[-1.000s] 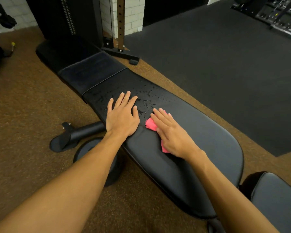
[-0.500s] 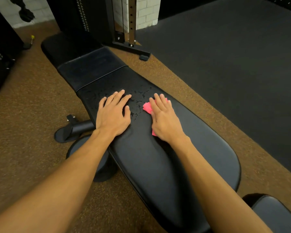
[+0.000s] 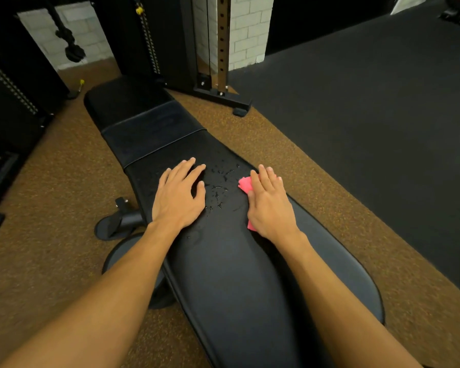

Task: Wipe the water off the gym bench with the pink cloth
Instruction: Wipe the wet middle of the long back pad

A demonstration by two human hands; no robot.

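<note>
Forearms: two, bare, reaching out over the near end of the bench (image 3: 223,274).
Bench: one, black, padded and glossy, running away from the camera across a brown floor (image 3: 51,195).
Left grip (image 3: 179,197): flat on the bench's left side, fingers straight and slightly spread, holding nothing.
Right grip (image 3: 270,205): flat near the bench's right edge, fingers straight, pressing the pink cloth (image 3: 245,184) onto the pad without curling round it.
Pink cloth: one, bright pink and crumpled, mostly hidden under the palm. A corner shows beside the fingers and a sliver shows by the heel of the hand.
Water (image 3: 219,187): scattered beads and streaks on the bench between the two grips.
Beyond the bench's far end: one perforated machine upright (image 3: 221,43). A dark mat (image 3: 369,115) lies to the bench's right.
</note>
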